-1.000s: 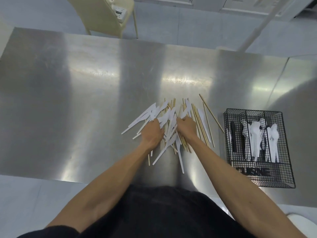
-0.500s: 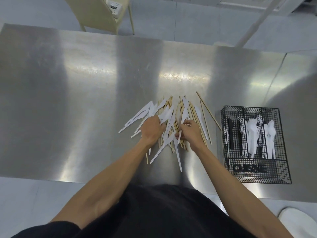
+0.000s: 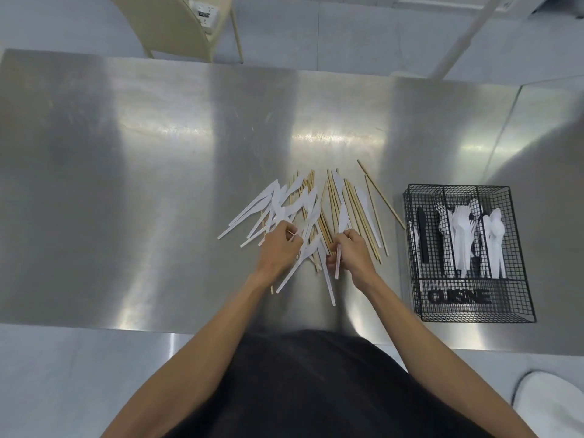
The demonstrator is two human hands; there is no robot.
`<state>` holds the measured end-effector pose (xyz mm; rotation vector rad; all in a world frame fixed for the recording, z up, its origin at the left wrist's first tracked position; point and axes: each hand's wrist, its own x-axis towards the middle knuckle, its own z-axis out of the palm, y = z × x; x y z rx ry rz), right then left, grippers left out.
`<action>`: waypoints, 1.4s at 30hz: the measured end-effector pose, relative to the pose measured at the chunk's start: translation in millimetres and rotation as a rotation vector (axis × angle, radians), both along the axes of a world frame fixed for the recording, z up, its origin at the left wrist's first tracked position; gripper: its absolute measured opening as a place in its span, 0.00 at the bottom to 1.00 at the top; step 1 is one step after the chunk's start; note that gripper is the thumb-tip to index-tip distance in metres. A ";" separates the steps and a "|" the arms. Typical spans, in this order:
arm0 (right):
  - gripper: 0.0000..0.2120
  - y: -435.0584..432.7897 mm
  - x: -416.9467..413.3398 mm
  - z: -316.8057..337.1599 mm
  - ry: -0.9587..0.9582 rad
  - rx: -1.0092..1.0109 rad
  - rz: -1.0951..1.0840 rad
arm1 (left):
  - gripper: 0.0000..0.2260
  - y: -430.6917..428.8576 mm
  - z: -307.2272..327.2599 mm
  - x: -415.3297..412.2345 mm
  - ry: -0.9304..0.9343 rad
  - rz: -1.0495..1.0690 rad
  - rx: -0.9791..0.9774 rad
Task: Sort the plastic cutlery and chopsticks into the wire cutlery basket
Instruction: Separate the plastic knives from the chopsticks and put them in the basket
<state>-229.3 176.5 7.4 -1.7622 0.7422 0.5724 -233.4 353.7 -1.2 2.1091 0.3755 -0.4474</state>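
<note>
A heap of white plastic knives (image 3: pixel 268 203) and wooden chopsticks (image 3: pixel 357 213) lies mid-table. My left hand (image 3: pixel 279 248) sits on the heap's left side and pinches a thin white knife handle between thumb and fingers. My right hand (image 3: pixel 352 254) grips a white plastic knife (image 3: pixel 338 263) by its handle at the heap's near edge. The black wire cutlery basket (image 3: pixel 467 306) stands to the right; its compartments hold black and white plastic cutlery (image 3: pixel 463 241).
The steel table (image 3: pixel 126 184) has bare metal left of the heap and between heap and basket. A beige chair (image 3: pixel 177 23) stands beyond the far edge. A white shoe (image 3: pixel 550 403) shows at the bottom right.
Both hands drew back a little toward me from the heap's middle. My right hand took hold of a white knife; my left hand closed its fingers on a handle.
</note>
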 end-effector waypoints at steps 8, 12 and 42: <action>0.04 1.8 -33.3 -11.9 -0.078 -0.195 0.154 | 0.05 -1.7 -3.0 -44.0 0.026 -0.059 0.076; 0.06 0.1 -56.9 -20.8 -0.114 -0.292 0.284 | 0.07 -3.8 -9.7 -57.7 0.046 -0.073 0.160; 0.06 -34.7 -80.0 -7.0 -0.102 -0.373 0.549 | 0.08 -14.7 -10.8 -61.2 0.107 -0.092 0.319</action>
